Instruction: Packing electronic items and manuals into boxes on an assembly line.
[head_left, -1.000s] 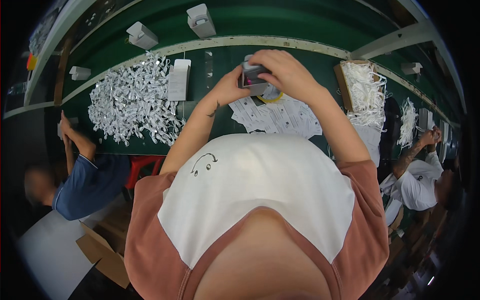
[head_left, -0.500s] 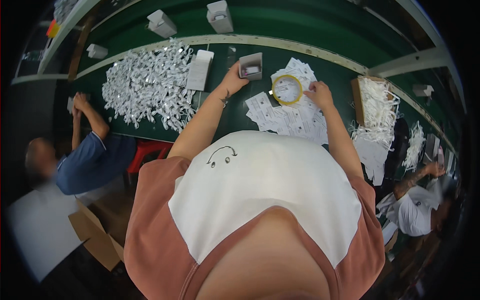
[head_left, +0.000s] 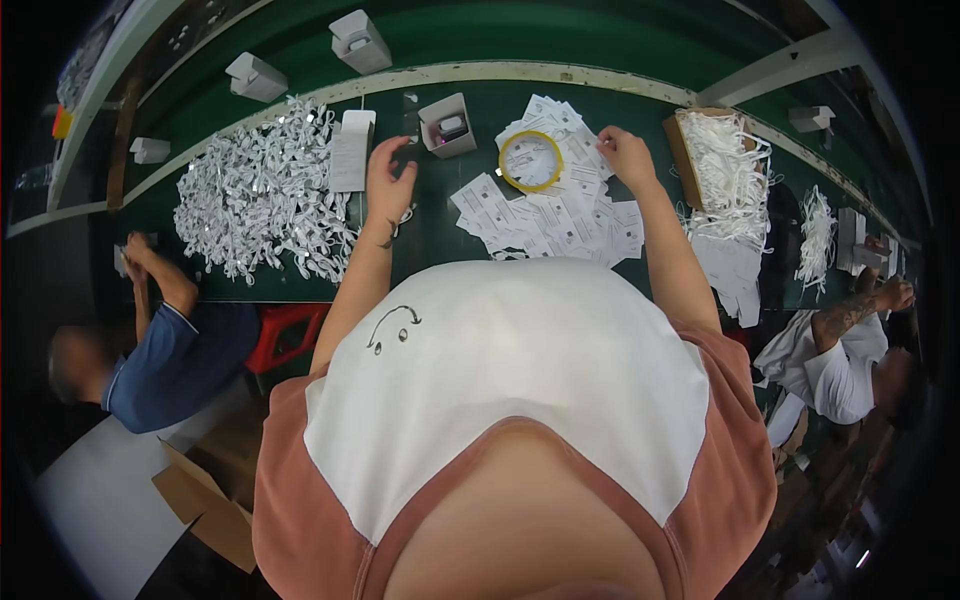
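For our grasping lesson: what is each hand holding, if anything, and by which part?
Left hand: open, nothing held. Right hand: at the papers; whether it holds one cannot be told.

Wht shirt (head_left: 520,340), rust-brn slvs (head_left: 735,410), blk face print (head_left: 392,330).

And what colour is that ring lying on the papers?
The ring is yellow, clearest in the head view.

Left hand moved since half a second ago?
Yes, left: the left hand has come off the open box, closer to the white cable pile.
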